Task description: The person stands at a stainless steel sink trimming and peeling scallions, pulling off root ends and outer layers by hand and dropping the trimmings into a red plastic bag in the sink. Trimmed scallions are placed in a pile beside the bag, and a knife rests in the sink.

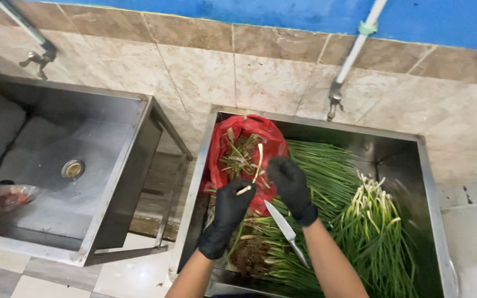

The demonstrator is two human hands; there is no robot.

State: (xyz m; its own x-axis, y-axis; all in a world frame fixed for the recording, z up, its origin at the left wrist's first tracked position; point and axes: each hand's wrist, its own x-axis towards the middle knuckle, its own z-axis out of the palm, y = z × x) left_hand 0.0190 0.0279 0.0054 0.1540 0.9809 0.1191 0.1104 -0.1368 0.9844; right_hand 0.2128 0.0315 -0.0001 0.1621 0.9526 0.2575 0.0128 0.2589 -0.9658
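Holding stalk (258, 160) in left hand (228, 212), gripping knife (285, 232) in right hand (292, 187), bag (247, 140) at 12 o'clock.

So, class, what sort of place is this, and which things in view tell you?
Probably a kitchen wash area: two steel sinks under wall taps, tiled wall, and spring onions piled in one sink.

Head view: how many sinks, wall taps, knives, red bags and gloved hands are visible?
Stainless steel sinks: 2
Metal wall taps: 2
Steel-bladed knife: 1
Red plastic bag of trimmings: 1
Black-gloved hands: 2, left hand, right hand
Total: 8
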